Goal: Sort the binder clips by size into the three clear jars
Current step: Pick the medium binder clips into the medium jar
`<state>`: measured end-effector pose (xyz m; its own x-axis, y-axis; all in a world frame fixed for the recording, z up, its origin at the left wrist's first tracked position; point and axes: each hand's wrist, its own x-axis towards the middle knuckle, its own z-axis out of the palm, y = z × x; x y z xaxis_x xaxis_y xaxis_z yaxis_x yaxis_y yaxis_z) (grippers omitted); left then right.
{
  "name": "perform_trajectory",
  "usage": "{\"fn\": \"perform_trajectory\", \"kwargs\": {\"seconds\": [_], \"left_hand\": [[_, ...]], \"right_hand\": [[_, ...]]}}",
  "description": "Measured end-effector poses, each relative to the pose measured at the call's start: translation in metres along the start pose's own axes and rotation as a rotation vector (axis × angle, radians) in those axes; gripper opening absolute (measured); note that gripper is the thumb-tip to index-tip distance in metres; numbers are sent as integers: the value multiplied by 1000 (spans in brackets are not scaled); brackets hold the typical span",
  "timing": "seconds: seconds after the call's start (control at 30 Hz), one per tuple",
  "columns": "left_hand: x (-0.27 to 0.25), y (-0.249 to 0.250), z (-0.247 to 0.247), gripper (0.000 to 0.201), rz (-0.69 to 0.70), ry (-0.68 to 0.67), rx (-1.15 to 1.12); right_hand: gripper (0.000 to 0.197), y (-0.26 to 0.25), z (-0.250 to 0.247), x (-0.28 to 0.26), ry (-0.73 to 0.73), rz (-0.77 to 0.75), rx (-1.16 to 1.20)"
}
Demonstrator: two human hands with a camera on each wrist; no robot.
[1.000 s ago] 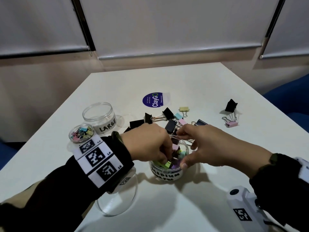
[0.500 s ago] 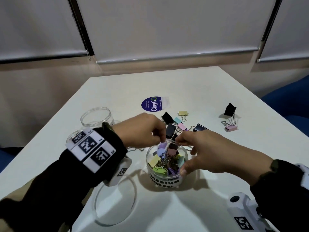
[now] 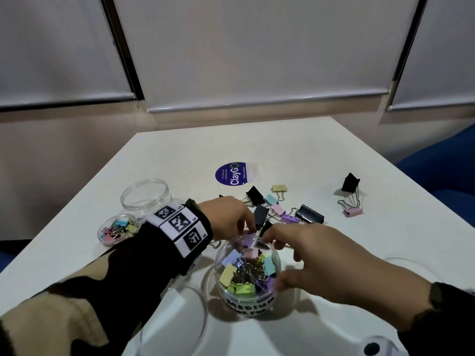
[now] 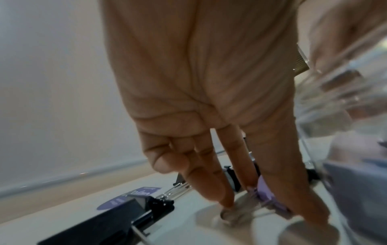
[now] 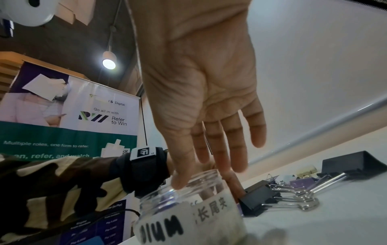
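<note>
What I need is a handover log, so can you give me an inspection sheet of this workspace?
Surface: white table with a round blue sticker.
Job's things: medium jar holds coloured clips; small jar holds tiny clips; large jar looks empty; loose clips lie behind the medium jar, with two more off to the right.
Clutter: clear lid near the front edge.
Hands: left hand pinches a purple clip; right hand is spread open over the medium jar.
Cables: one thin dark lead behind the left sleeve.
Surroundings: drawn blinds, blue seats, poster.
</note>
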<state>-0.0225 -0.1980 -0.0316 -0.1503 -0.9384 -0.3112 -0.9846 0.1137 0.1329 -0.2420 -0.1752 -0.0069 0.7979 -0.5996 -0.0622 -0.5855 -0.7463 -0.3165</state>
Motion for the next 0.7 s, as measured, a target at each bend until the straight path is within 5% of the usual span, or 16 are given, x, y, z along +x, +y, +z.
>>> {"fn": "perform_trajectory", "kwargs": {"seconds": [0.1,0.33,0.53,0.7], "left_hand": [[-1,2,3,34,14,47,30],[-24,-6,-10,22,-52,218,-4],[-59,4,-27,17,-5,353,-173],[-77,23,-27,18,60,292,-222]], "right_hand": [[38,-7,-4,-3,30,-135,-16],[36,-18,1,-7,-194,-254,-73],[28,-14,1,-1,-58,-232,-140],[34,-9,4,4,-36,-177,-126]]}}
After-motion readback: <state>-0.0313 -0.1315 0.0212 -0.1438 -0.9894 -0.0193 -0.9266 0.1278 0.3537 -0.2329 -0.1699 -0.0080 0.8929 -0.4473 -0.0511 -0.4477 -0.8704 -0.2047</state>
